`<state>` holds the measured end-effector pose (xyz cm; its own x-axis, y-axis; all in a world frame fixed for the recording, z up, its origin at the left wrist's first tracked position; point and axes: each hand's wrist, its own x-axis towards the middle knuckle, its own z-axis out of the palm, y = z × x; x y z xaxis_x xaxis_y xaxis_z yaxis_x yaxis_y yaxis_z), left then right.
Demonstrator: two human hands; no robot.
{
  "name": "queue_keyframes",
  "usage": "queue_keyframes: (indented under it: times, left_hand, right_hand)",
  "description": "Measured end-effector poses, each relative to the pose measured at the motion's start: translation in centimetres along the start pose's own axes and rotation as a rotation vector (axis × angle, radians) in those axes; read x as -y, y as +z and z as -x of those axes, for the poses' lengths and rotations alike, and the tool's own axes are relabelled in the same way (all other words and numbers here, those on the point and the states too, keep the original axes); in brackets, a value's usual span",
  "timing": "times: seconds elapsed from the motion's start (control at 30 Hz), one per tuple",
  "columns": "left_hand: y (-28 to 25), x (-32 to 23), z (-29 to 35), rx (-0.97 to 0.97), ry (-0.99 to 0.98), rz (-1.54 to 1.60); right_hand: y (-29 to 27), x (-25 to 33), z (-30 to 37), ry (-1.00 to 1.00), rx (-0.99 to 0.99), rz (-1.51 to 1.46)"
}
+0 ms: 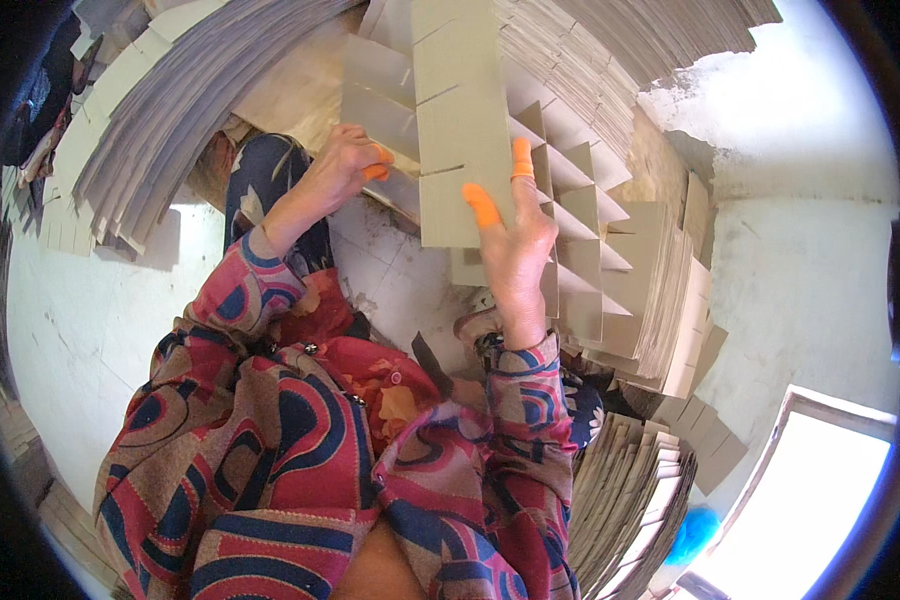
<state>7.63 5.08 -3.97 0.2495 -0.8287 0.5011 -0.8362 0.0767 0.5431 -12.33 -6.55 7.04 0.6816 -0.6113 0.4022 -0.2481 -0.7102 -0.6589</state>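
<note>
Keep the slotted cardboard strip (pixel 460 130) straight: right hand (pixel 520 245) holds its right edge; left hand (pixel 345 165) curls, grip unclear.

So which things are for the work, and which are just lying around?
For the work:
slotted card strip in the right hand
card grid beside it
orange finger covers
probably card stacks

Seemingly lying about:
blue thing
dark bundle
</note>
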Motion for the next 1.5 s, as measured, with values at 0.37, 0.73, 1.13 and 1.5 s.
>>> queue_keyframes:
  times: [0.37, 0.73, 1.13, 1.5]
  left_hand:
    - [-0.1, -0.4, -0.3, 0.009, -0.016, 0.013]
    - [0.5, 0.1, -0.1, -0.001, -0.056, 0.002]
    - [0.7, -0.1, -0.5, -0.017, -0.051, -0.004]
    - [0.2, -0.8, -0.7, -0.048, -0.028, -0.037]
  right_hand:
    - [1.8, 0.1, -0.1, -0.024, 0.085, 0.070]
    - [2.7, -0.1, 0.4, -0.021, 0.145, -0.033]
    - [6.5, -2.7, 0.1, -0.064, 0.346, 0.075]
    - [7.6, -2.3, 2.4, 0.026, 0.594, 0.377]
